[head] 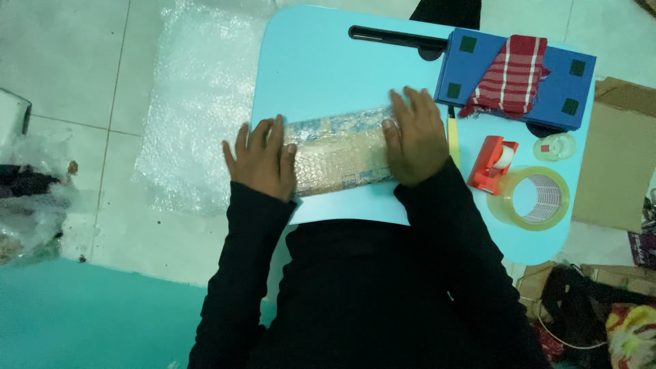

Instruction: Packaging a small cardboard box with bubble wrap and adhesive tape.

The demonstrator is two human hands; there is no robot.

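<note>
A long box wrapped in bubble wrap (338, 152) lies across the light blue lap table (314, 68). My left hand (261, 157) lies flat over the left end of the wrapped box, fingers spread. Over the right end my right hand (413, 137) presses down flat. Both arms are in black sleeves.
A red tape dispenser (492, 162), a big roll of clear tape (529, 198) and a small tape roll (555, 146) sit at the table's right. A blue box (567, 89) carries a red striped cloth (509, 75). A bubble wrap sheet (195, 102) lies on the tile floor at left; cardboard (615, 164) at right.
</note>
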